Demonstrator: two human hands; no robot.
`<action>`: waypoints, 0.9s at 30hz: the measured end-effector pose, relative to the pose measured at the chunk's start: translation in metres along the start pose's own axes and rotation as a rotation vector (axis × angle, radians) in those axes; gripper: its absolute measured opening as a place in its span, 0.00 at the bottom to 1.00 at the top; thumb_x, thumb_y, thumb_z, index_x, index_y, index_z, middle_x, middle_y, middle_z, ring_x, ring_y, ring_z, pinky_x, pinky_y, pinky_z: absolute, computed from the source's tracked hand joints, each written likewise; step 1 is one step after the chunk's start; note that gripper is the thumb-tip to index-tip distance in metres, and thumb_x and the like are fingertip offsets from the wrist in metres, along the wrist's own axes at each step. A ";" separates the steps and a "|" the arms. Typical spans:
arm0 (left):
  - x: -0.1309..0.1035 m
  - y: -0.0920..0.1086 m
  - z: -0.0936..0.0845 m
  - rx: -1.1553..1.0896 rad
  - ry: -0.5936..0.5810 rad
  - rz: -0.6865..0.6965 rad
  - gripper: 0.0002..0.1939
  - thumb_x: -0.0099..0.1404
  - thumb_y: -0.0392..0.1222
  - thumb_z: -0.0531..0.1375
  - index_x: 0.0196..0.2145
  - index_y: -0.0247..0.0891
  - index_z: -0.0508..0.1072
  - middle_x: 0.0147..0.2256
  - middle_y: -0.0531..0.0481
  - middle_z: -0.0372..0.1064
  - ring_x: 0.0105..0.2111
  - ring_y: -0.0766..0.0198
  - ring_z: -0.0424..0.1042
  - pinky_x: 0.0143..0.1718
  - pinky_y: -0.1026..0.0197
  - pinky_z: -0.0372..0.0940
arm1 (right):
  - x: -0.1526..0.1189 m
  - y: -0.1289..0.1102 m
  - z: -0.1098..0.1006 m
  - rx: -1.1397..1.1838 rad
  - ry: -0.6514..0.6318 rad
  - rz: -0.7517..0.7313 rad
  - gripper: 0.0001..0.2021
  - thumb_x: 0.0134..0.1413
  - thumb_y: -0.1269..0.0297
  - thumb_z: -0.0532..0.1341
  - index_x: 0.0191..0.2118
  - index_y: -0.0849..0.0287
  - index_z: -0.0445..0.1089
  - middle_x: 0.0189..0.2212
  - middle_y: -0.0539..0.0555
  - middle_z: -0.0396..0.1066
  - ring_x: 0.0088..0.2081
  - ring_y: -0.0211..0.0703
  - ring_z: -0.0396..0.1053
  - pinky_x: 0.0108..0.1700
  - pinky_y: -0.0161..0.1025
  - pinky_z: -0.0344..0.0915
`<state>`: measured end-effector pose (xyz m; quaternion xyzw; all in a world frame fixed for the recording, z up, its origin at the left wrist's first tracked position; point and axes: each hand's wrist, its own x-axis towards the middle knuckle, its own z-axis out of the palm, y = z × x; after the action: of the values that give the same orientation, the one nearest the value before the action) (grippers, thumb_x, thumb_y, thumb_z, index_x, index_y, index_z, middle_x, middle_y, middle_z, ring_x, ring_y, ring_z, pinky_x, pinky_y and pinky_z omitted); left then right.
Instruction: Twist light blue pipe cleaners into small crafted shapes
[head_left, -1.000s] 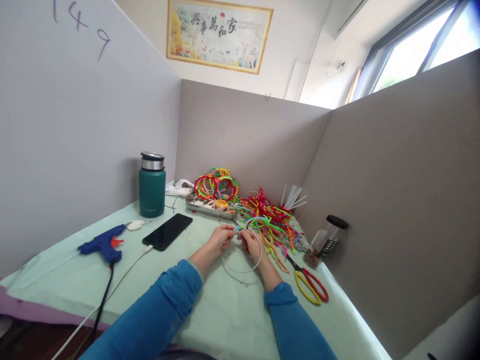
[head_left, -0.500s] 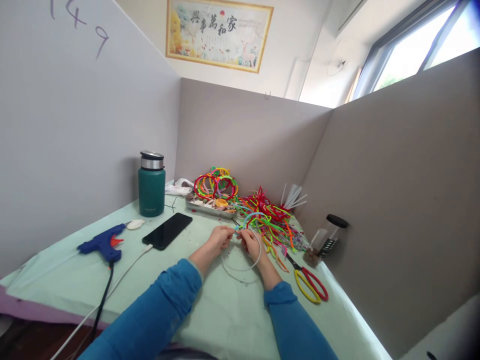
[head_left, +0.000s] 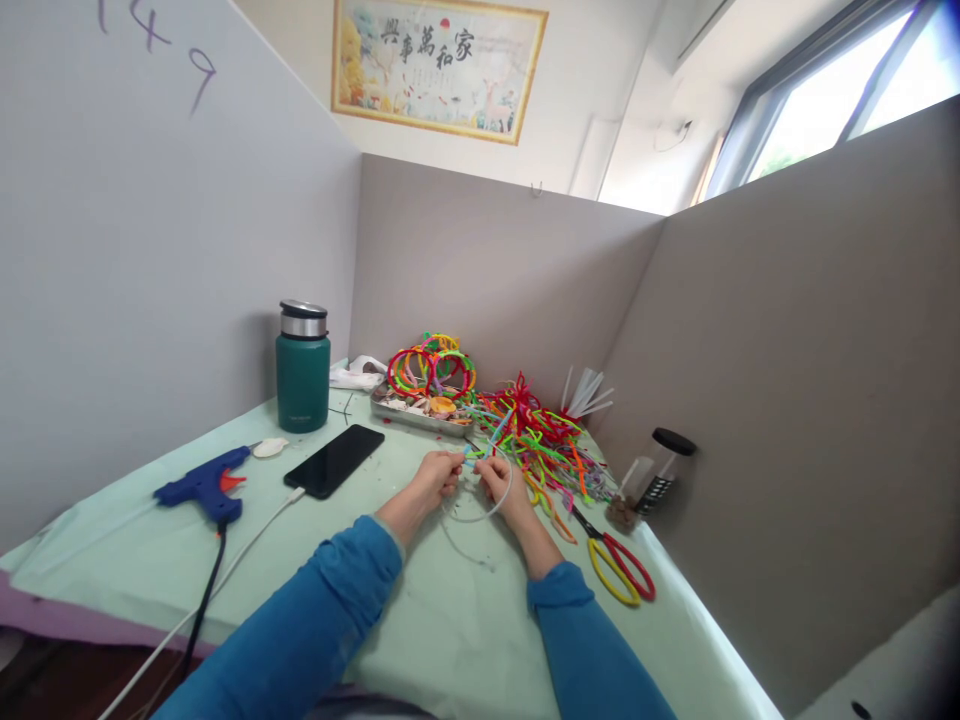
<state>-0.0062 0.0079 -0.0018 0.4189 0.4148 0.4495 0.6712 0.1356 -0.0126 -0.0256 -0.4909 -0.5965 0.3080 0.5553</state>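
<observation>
Hoop [head_left: 509, 490] in my right hand's [head_left: 496, 480] pinched grip — left hand [head_left: 436, 479] pinching blue strand [head_left: 470, 456]; from hands, scissors [head_left: 619, 570] 4 o'clock, phone [head_left: 335, 461] 9 o'clock.

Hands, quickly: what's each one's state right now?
Left hand: closed, pinching a light-blue strip.
Right hand: closed at the white hoop; hold cannot be told.

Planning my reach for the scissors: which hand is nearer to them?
Right. The right hand is a short way left of the scissors and slightly farther back; the left hand is beyond it, farther left.
</observation>
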 end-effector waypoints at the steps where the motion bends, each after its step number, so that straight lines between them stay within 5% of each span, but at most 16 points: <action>1: 0.001 0.000 0.000 -0.006 -0.002 0.002 0.14 0.59 0.40 0.61 0.23 0.34 0.59 0.16 0.59 0.54 0.11 0.80 0.46 0.14 0.70 0.36 | 0.000 0.000 0.000 -0.015 0.001 -0.012 0.18 0.45 0.47 0.62 0.23 0.59 0.70 0.15 0.48 0.62 0.19 0.37 0.58 0.21 0.34 0.52; 14: -0.005 0.001 0.000 0.086 -0.048 -0.021 0.10 0.60 0.39 0.59 0.26 0.34 0.61 0.16 0.59 0.55 0.11 0.79 0.46 0.15 0.69 0.35 | -0.001 -0.002 0.001 0.107 0.006 0.005 0.14 0.42 0.51 0.64 0.27 0.57 0.70 0.17 0.49 0.65 0.21 0.39 0.61 0.21 0.34 0.53; 27: -0.011 0.002 0.004 0.201 -0.099 -0.022 0.07 0.59 0.37 0.58 0.26 0.34 0.64 0.17 0.59 0.57 0.12 0.78 0.47 0.15 0.68 0.36 | -0.005 -0.012 0.002 0.158 -0.037 -0.008 0.14 0.45 0.51 0.63 0.26 0.58 0.67 0.14 0.44 0.57 0.16 0.33 0.51 0.19 0.34 0.47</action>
<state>-0.0054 -0.0030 0.0031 0.5012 0.4287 0.3771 0.6502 0.1303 -0.0209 -0.0166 -0.4373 -0.5824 0.3611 0.5824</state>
